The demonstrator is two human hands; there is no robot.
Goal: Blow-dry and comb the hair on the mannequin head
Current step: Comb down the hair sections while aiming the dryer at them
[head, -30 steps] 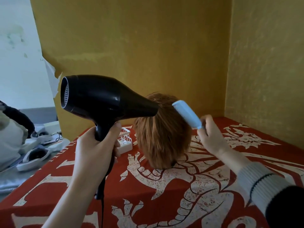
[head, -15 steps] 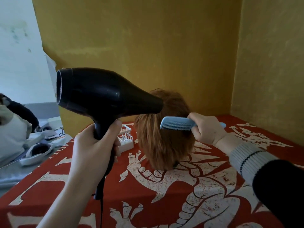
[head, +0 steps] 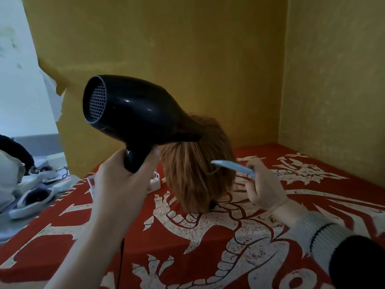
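Observation:
The mannequin head [head: 195, 174] stands mid-table with its face hidden under straight ginger hair. My left hand [head: 123, 184] grips the handle of a black hair dryer [head: 133, 111], whose nozzle points at the top of the hair from the left. My right hand [head: 264, 186] holds a light blue comb [head: 231, 166] by one end. The comb's free end reaches into the hair on the right side, about halfway down.
A red cloth with white dragon prints [head: 208, 247] covers the table. A small white rack [head: 155, 182] stands behind my left hand. Yellow walls [head: 208, 59] close the back and right. Off the table's left edge lie white items [head: 31, 197]. The dryer's cord [head: 121, 257] hangs down.
The comb has moved down the right side of the hair and tilted. The dryer has risen and shifted right, its nozzle now over the crown.

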